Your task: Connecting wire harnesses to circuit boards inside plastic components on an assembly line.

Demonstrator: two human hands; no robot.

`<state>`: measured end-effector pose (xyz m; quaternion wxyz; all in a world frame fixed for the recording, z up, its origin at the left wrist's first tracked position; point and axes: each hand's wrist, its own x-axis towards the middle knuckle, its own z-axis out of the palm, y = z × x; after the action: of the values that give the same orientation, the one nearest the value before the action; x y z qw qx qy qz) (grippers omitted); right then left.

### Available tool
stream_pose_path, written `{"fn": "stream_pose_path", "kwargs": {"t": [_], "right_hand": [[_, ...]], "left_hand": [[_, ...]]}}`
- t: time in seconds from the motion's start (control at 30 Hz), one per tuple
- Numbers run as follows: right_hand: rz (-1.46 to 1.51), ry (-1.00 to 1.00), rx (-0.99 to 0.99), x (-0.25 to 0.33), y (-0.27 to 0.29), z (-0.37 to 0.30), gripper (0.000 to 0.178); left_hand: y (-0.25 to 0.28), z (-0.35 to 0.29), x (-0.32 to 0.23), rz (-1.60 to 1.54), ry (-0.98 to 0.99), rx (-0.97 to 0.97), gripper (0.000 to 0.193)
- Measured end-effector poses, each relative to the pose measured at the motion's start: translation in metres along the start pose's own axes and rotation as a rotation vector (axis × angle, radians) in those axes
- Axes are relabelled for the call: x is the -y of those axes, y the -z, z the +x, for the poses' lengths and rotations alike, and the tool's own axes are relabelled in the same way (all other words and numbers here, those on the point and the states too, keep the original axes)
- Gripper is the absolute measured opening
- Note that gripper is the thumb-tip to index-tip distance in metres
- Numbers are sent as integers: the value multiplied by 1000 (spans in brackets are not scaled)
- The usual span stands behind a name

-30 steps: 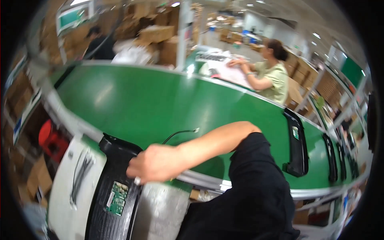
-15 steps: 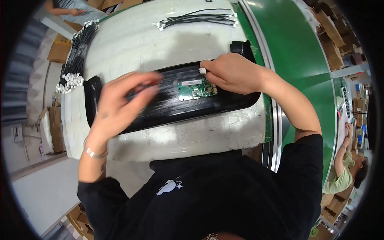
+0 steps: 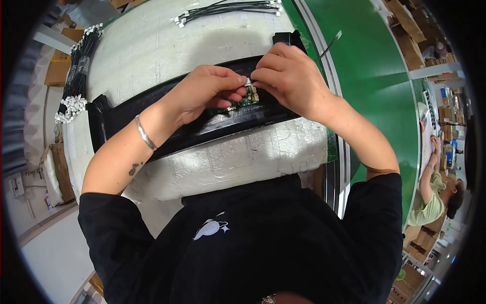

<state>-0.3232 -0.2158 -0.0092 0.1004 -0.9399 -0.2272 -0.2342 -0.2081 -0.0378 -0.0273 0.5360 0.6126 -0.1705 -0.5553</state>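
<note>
A long black plastic housing [image 3: 269, 110] lies slanted across the padded bench, with a green circuit board [image 3: 248, 101] inside it, partly covered by my fingers. Over the board's far edge, my left hand [image 3: 215, 91] pinches a small white connector [image 3: 248, 82] between thumb and forefinger. From the right, my right hand [image 3: 291, 76] closes on the same cable just beside that connector. The cable's free end [image 3: 331, 44] pokes out beyond my right hand. Whether the connector touches the board is hidden by my fingertips.
A thick bundle of black cables [image 3: 81, 68] with white connectors lies along the bench's left edge. More black cables [image 3: 228, 10] lie at the far side. Right of the metal rail is a green surface [image 3: 367, 91]. A person in light green [image 3: 429, 197] sits far right.
My left hand has moved right, from above the housing's left part to the connector. The cable's far end now shows beyond my right hand. The view has shifted slightly.
</note>
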Motion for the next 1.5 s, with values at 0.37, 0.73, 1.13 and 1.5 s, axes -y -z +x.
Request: {"fn": "stream_pose_path", "kwargs": {"t": [0.37,0.73,1.13,1.5], "right_hand": [[63,-57,356,-18,-10,-27,7],[116,-10,454,-14,-11,-16,10],[174,109,444,-31,-19,-19,9],[281,-3,351,-6,9,5,18]], "left_hand": [[19,-8,10,1329,-1028,-292,39],[52,-18,39,1509,-772,-172,76],[53,-6,39,1420,-789,-155,73],[62,-14,19,1347,-858,-79,75]]}}
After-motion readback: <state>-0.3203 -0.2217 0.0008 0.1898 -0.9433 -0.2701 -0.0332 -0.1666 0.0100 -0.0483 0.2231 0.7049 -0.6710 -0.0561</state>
